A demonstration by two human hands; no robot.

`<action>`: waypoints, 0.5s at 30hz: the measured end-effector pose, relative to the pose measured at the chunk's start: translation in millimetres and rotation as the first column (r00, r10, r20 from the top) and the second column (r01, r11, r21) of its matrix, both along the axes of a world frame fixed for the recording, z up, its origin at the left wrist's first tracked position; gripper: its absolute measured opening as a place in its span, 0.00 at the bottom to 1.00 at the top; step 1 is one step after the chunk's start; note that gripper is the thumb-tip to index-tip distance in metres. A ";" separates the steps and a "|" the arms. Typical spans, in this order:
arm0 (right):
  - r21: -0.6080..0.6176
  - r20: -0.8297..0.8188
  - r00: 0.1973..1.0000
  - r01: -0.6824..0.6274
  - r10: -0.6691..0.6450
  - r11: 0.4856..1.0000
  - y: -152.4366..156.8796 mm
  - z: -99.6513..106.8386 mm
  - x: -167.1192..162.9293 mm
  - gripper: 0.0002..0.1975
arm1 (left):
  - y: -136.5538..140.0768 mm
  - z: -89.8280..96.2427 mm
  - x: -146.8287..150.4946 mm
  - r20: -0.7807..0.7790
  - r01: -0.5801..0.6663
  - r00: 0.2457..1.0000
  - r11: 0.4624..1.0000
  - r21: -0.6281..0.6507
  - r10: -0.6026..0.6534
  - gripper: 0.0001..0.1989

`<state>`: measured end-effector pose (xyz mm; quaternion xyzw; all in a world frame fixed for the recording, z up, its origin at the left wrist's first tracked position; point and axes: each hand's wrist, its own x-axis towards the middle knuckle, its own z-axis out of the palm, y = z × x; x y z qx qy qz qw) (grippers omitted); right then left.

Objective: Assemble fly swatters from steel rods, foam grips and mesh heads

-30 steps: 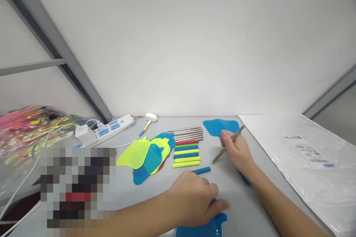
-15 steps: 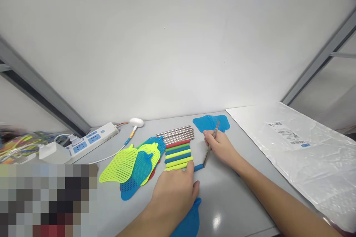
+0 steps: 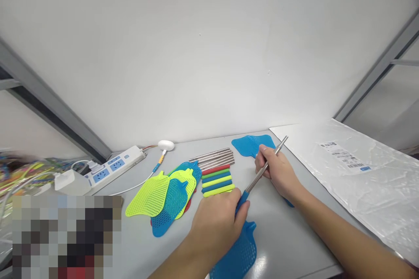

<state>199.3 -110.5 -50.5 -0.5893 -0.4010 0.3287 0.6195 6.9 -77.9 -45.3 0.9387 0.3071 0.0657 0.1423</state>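
Now gripping blue sleeve (image 3: pixel 242 197) in left hand (image 3: pixel 218 222), lifted off worktop (image 3: pixel 288 239); holding steel rod (image 3: pixel 266 166) in right hand (image 3: pixel 277 171).

Thin steel rod (image 3: pixel 266 167), tilted above the table, lower end in a blue foam grip (image 3: pixel 242 197)

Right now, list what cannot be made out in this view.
- Blue handle grip: mostly hidden inside the left hand.
- Near blue swatter head: cut off by the bottom edge.
- Lower left: pixelated block.
- Label on the plastic sheet: print too small.
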 end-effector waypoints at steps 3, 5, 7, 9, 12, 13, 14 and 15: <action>0.089 -0.026 1.000 0.006 -0.004 0.996 -3.7 14.6 -4.6 0.24 | -2.1 -2.0 1.6 0.116 -0.003 0.993 0.995 -0.103 0.015 0.16; 0.117 0.077 0.997 -0.012 0.003 0.993 -5.7 29.7 -10.2 0.24 | -4.4 -4.4 2.7 0.193 -0.001 0.981 0.983 -0.182 0.037 0.17; 0.125 0.258 0.966 -0.036 0.002 0.992 -7.4 47.1 -16.7 0.24 | -6.2 -6.7 4.4 0.278 0.008 0.958 0.965 -0.262 0.067 0.16; 0.104 0.441 0.897 -0.063 0.011 0.993 -8.3 61.8 -23.2 0.24 | -6.8 -8.5 6.6 0.351 0.027 0.931 0.943 -0.331 0.097 0.14; 0.071 0.618 0.784 -0.118 0.049 0.990 -6.6 69.4 -29.9 0.24 | -4.4 -11.0 9.5 0.415 0.049 0.901 0.921 -0.386 0.126 0.12; 0.073 0.651 0.758 -0.127 0.049 0.989 -5.2 67.9 -30.5 0.24 | -3.1 -12.1 9.9 0.424 0.052 0.896 0.919 -0.392 0.130 0.12; 0.078 0.671 0.741 -0.125 0.041 0.989 -3.4 65.0 -30.2 0.23 | -1.6 -13.3 9.9 0.430 0.051 0.893 0.918 -0.394 0.135 0.12; 0.087 0.678 0.735 -0.104 0.018 0.991 -1.6 61.4 -28.9 0.23 | -0.2 -14.5 9.7 0.432 0.047 0.891 0.919 -0.392 0.138 0.12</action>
